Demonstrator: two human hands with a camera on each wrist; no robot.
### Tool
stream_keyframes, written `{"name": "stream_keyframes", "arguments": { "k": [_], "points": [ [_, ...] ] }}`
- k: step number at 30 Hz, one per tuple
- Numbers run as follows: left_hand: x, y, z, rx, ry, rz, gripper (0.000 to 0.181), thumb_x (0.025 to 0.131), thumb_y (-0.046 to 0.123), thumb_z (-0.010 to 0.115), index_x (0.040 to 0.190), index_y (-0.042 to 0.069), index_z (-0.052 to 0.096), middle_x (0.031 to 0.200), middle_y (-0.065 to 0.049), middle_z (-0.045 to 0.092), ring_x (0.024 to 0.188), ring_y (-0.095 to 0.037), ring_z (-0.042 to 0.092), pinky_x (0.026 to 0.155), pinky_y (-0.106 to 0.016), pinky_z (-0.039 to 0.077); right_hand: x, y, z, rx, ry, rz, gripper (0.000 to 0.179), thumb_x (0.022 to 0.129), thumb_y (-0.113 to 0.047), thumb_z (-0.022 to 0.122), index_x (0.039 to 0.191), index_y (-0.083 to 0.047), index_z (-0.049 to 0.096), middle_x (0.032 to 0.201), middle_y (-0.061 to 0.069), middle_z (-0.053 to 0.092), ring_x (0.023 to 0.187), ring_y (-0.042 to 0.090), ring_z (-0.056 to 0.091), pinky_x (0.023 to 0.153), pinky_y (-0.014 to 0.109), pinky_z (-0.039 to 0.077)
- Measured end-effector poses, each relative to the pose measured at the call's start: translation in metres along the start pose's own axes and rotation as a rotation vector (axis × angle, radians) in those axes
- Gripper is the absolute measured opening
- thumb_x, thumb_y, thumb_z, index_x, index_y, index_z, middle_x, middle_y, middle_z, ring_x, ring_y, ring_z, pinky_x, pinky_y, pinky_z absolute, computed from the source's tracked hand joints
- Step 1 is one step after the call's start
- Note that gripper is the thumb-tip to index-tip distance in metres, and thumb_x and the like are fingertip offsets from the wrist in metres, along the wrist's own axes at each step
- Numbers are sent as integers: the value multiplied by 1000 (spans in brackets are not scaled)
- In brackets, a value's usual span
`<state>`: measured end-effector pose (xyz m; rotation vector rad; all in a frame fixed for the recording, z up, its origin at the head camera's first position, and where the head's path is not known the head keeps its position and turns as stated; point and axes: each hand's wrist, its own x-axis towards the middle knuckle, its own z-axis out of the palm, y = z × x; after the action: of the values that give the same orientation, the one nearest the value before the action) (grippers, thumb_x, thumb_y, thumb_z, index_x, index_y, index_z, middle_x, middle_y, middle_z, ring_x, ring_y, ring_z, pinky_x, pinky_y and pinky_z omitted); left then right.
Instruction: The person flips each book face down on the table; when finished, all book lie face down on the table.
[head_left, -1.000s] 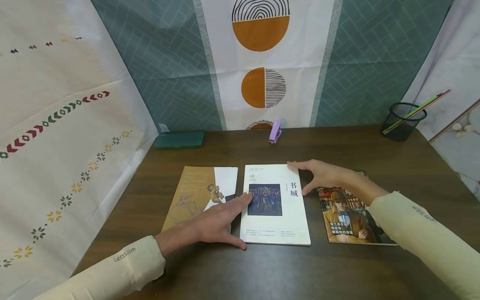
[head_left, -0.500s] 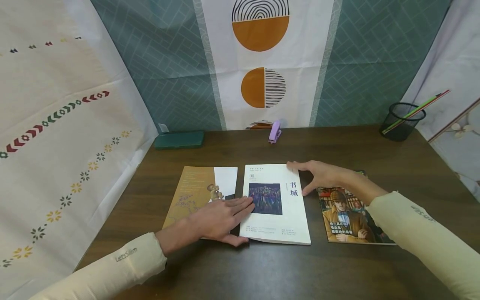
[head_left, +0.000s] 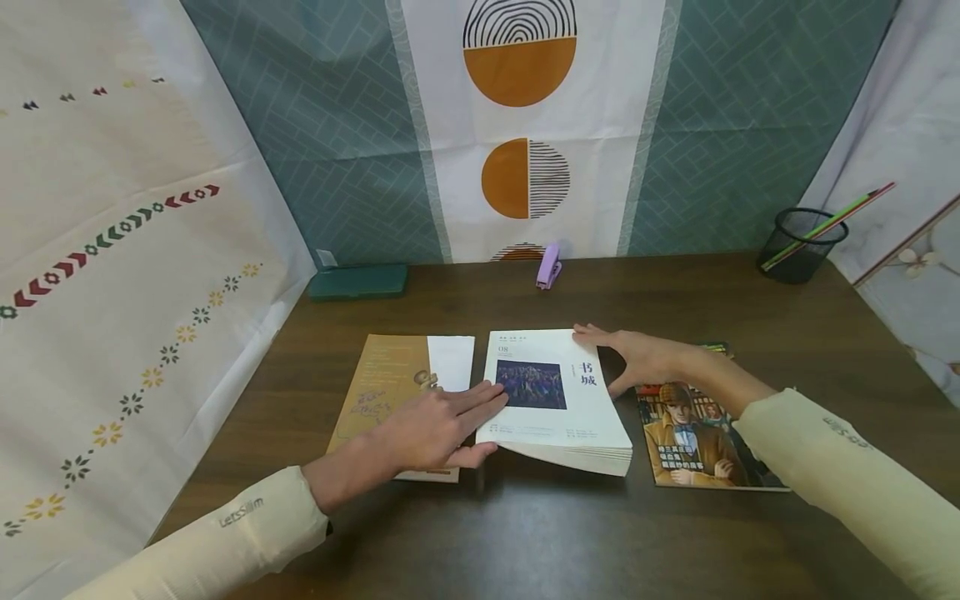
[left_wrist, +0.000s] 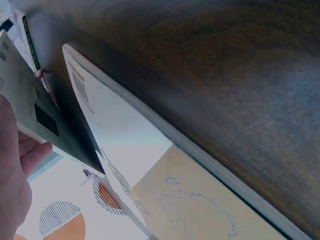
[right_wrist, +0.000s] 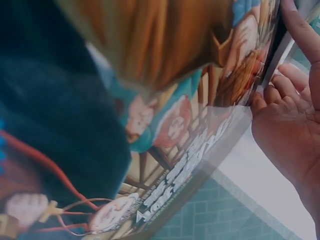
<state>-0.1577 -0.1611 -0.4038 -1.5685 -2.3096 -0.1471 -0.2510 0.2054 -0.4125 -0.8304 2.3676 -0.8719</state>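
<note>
A white magazine (head_left: 540,425) with a dark picture lies mid-table in the head view, its near edge raised so the page edges show. My left hand (head_left: 431,425) holds its left edge, fingers flat on the cover and thumb low beside the edge; in the left wrist view fingers (left_wrist: 35,155) touch the cover. At the far right corner, my right hand (head_left: 641,358) holds the magazine between fingers and thumb; the grip underneath is hidden. A brown-and-white book (head_left: 382,375) lies partly beneath the left hand. Below the right forearm is a comic-style magazine (head_left: 690,442).
Along the back of the dark wooden table (head_left: 420,550) are a green case (head_left: 357,282) and a purple stapler (head_left: 549,267). A black mesh cup (head_left: 801,246) with pencils stands at the back right. Patterned cloths (head_left: 345,167) hang around the table.
The white magazine's near edge has risen off the table, fanning its pages. My left hand has risen slightly with it. My right hand stays at the far corner.
</note>
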Motion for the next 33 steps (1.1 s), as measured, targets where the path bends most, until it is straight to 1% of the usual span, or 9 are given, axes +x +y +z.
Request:
{"name": "stream_keyframes", "arguments": {
  "k": [5,8,10,16,19,22,25,28,33],
  "points": [
    [1,-2,-6,-12,32,-14,76,114,50,20,140,-3,67,136,-17,70,113,-28,74,75,-35,64,-1,3,1,17,20,-36,95,94,-20,85,167,-2,27,176,19,12,161,45,4,121,72,18],
    [1,-5,-11,-3,56,-17,74,115,48,19,139,-2,67,134,-16,71,103,-26,78,67,-30,63,-2,4,1,25,32,-42,85,100,-21,78,167,-2,29,175,20,15,161,46,7,121,72,18],
    [0,-7,-15,7,65,-19,71,116,47,19,140,0,67,134,-14,72,99,-25,78,62,-29,61,-2,4,1,35,41,-42,81,103,-22,74,167,-3,29,174,21,21,159,48,15,120,73,23],
    [-1,-15,-28,-14,112,34,55,117,39,32,139,1,65,131,-14,74,100,-26,79,73,-35,64,-4,5,1,82,84,-32,70,106,-26,68,164,-4,36,167,25,35,152,51,32,116,73,29],
    [0,-20,-33,-5,182,85,46,117,33,39,134,0,66,126,-12,76,94,-23,80,66,-31,63,-4,4,4,105,121,-67,60,107,-20,65,160,-3,44,162,26,42,149,51,36,115,74,31],
    [1,-22,-39,4,247,115,41,117,30,42,128,0,68,120,-9,78,90,-19,79,61,-27,61,-4,4,7,107,171,-109,49,106,-12,64,153,-3,52,155,24,51,144,47,44,113,72,34],
    [3,-22,-46,21,279,112,39,116,28,43,123,2,71,116,-5,80,81,-16,78,59,-25,59,-3,5,10,111,221,-157,42,105,-4,63,147,-1,58,149,24,57,137,44,51,112,69,38],
    [5,-21,-54,26,290,98,36,115,26,47,123,2,73,113,-4,80,73,-14,77,58,-24,58,-2,6,13,110,262,-185,36,106,-2,61,142,2,61,143,23,62,131,41,57,109,64,44],
    [6,-22,-66,15,306,86,32,113,22,53,125,2,74,105,-4,81,62,-11,69,57,-23,57,-2,7,17,125,303,-156,32,107,-2,59,138,0,65,139,20,65,132,40,60,106,58,49]
  ]
}}
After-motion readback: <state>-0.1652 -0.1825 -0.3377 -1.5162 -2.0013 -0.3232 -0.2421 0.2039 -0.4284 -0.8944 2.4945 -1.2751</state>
